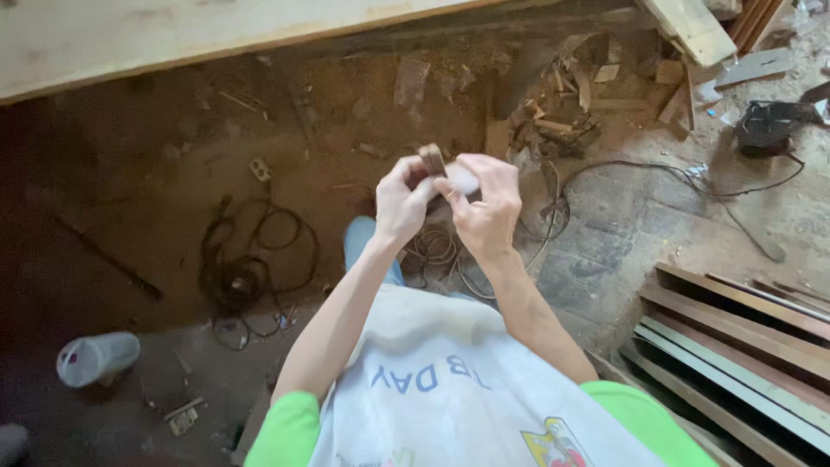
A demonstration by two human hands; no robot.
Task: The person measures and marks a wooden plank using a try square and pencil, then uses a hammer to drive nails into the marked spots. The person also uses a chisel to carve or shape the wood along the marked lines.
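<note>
Nearest the camera, a white cloth apron (450,380) with blue print covers the person's front, with bright green sleeves (290,432) showing at either side of it. Both bare forearms reach up from there and meet in the middle of the head view. Left hand (399,203) is curled with its fingertips pinched on a small brown wooden block (431,160), which stands upright just above the knuckles. Right hand (486,207) is also curled, touching the left, its fingers closed around a pale pad (464,178) pressed against the right side of the block; what the pad is made of cannot be told. Below the hands lies a dirt floor (156,225). On it, to the left, a tangle of black cable (251,259) is coiled, and nearer on the far left a grey plastic bottle (97,357) lies on its side. Farther away, right of the hands, sits a heap of wood scraps (553,121). At the near right, long brown and pale boards (743,346) lie side by side. Across the far edge runs a wide pale plank (173,35).
</note>
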